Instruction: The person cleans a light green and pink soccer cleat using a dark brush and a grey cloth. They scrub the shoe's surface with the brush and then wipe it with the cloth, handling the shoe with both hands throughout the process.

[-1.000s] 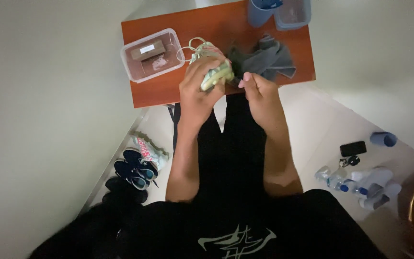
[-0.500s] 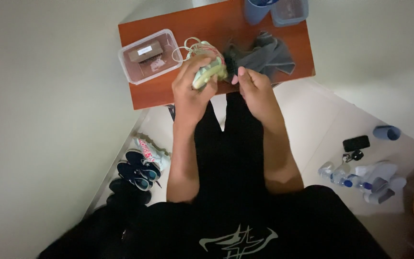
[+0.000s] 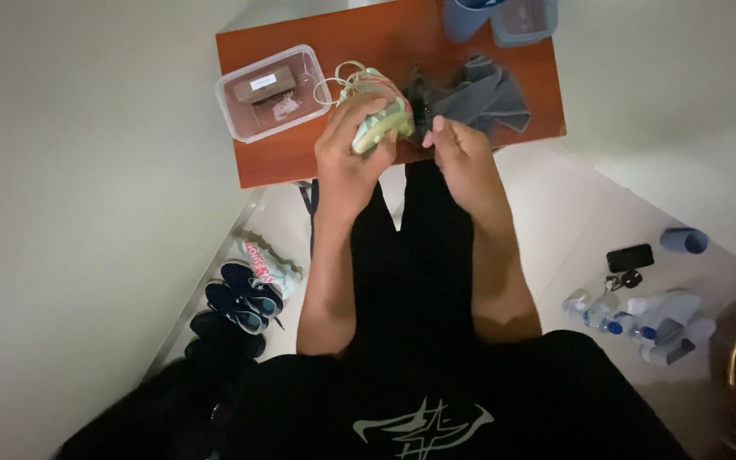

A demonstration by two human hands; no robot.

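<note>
Lying on the floor at far left: dark shoes [image 3: 240, 298] beside a pale patterned one. Sitting on the left part of the orange table [image 3: 300, 158]: a clear plastic box [image 3: 273, 92] holding a small brown carton. Gripping a pale green shoe [image 3: 376, 119] over the table's near edge: left hand [image 3: 353, 158], fingers curled round it, laces looping toward the box. Pinching at the shoe's right side: right hand [image 3: 462, 153], fingertips pressed together. Lying just behind the hands: a grey cloth [image 3: 483, 94]. Resting on the floor at right: a black phone [image 3: 629, 257], keys, plastic bottles [image 3: 641, 315]
</note>
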